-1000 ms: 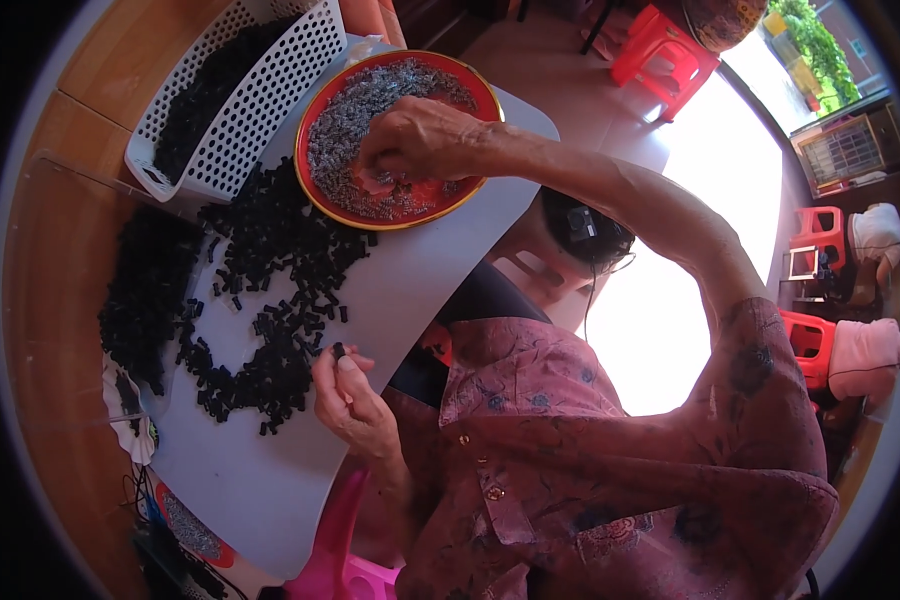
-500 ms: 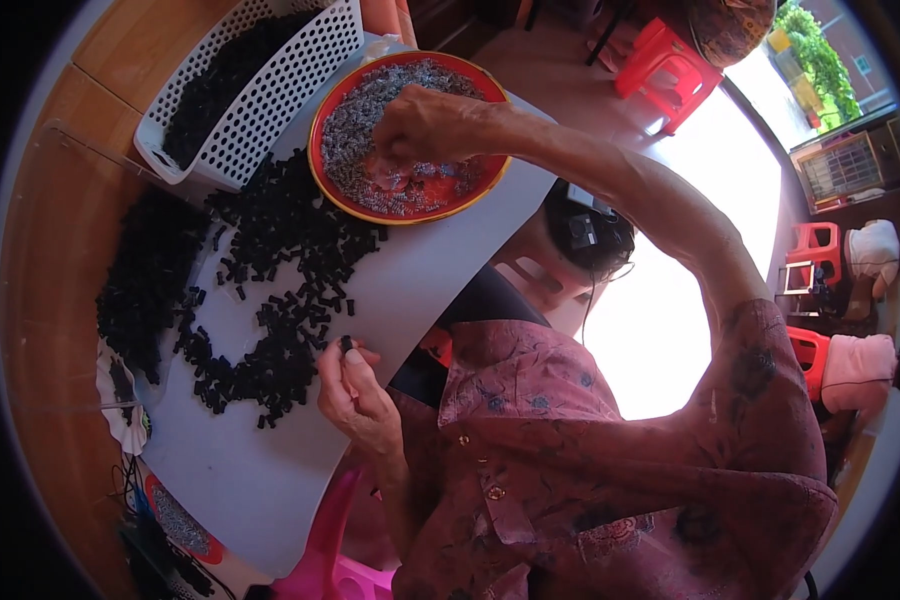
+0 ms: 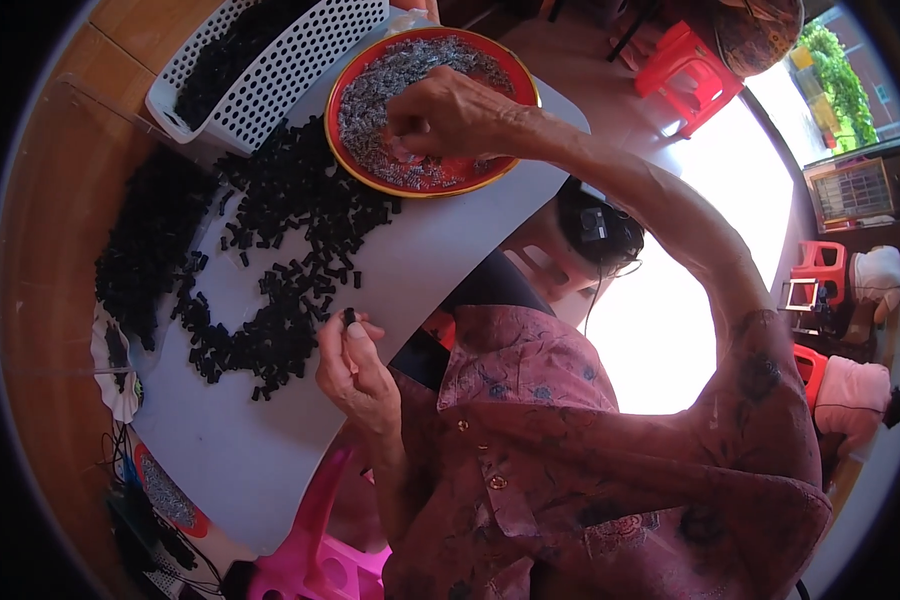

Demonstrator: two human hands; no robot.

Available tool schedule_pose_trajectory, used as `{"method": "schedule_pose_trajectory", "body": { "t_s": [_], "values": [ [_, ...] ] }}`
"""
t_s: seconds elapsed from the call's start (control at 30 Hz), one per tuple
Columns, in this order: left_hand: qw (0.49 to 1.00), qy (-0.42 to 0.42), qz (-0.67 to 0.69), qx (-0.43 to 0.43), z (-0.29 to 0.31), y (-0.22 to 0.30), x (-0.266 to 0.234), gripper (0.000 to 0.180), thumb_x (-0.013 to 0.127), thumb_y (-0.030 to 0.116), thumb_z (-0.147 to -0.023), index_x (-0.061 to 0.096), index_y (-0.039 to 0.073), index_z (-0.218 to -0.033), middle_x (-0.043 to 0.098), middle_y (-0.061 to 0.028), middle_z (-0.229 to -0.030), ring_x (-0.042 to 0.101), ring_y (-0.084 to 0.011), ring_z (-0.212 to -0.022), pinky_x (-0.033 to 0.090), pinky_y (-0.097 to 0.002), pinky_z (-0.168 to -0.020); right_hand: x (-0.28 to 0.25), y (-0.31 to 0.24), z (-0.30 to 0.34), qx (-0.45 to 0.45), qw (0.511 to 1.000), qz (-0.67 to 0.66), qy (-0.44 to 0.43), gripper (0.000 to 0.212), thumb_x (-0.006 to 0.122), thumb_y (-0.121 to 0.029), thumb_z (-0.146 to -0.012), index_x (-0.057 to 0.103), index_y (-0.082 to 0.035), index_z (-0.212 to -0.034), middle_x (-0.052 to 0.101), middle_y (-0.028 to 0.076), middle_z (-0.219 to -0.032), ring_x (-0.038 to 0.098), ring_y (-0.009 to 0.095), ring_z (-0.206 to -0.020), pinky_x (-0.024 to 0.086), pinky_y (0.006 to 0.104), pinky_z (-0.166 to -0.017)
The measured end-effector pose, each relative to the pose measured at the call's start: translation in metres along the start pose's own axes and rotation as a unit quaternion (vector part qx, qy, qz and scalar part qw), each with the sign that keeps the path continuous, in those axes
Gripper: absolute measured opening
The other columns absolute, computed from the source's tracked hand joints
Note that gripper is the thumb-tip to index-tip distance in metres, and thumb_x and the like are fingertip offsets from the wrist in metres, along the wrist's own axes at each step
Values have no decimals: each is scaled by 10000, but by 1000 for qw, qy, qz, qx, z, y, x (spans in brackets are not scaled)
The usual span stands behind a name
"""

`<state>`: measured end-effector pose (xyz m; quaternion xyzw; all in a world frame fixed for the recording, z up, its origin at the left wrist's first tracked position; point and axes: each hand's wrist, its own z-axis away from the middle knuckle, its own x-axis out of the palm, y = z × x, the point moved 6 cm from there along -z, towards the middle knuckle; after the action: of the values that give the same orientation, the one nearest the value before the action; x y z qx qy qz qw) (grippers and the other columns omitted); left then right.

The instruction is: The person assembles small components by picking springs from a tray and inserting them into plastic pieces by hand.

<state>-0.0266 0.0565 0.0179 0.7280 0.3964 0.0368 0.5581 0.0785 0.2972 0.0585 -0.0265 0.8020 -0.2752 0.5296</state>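
Note:
My left hand (image 3: 358,375) is at the table's near edge, pinching a small black cylindrical piece (image 3: 349,316) between thumb and finger, its end pointing up. My right hand (image 3: 432,112) reaches into a red round tray (image 3: 452,183) with a yellow rim. Its fingers are closed and point down among many small silvery metal pieces (image 3: 370,88), which look like springs. Whatever lies between those fingertips is hidden. Many loose black pieces (image 3: 280,335), like the one in my left hand, are spread on the white table (image 3: 260,455) beyond that hand.
A white perforated basket (image 3: 280,85) full of black pieces stands left of the tray. A larger black heap (image 3: 150,260) lies at the left. Pink stool (image 3: 320,560) below the table; red stools (image 3: 692,80) farther off. Another red tray (image 3: 175,495) with metal pieces sits lower left.
My right hand has moved slightly within the tray, its fingers drawn closer together. My left hand keeps its pinch on the black piece. The whole view has shifted a little.

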Motion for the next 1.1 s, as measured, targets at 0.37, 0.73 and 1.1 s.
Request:
{"method": "schedule_pose_trajectory", "body": {
  "t_s": [0.37,0.73,1.1],
  "values": [
    [999,12,20,-23,1,-4,-1,150,499,50,-908,564,-40,-1009,606,-104,-707,571,-159,-589,453,-271,-546,42,-105,10,-18,950,-291,-115,98,616,-3,-734,645,-8,-827,652,56,-754,642,144,-700,511,281,-652],
    [997,2,57,-59,2,-8,-1,146,510,86,-917,567,-28,-989,581,-79,-668,551,-146,-563,423,-282,-509,53,-120,8,-75,949,-274,-136,126,628,7,-745,668,5,-864,659,106,-813,656,216,-750,520,315,-662],
    [992,49,71,-88,4,-2,-6,231,462,155,-926,584,-32,-985,617,-91,-775,557,-154,-647,455,-286,-620,63,-103,15,-103,990,-90,-44,158,624,-22,-766,618,-13,-924,593,118,-816,619,275,-767,504,373,-645]
  ]
}}
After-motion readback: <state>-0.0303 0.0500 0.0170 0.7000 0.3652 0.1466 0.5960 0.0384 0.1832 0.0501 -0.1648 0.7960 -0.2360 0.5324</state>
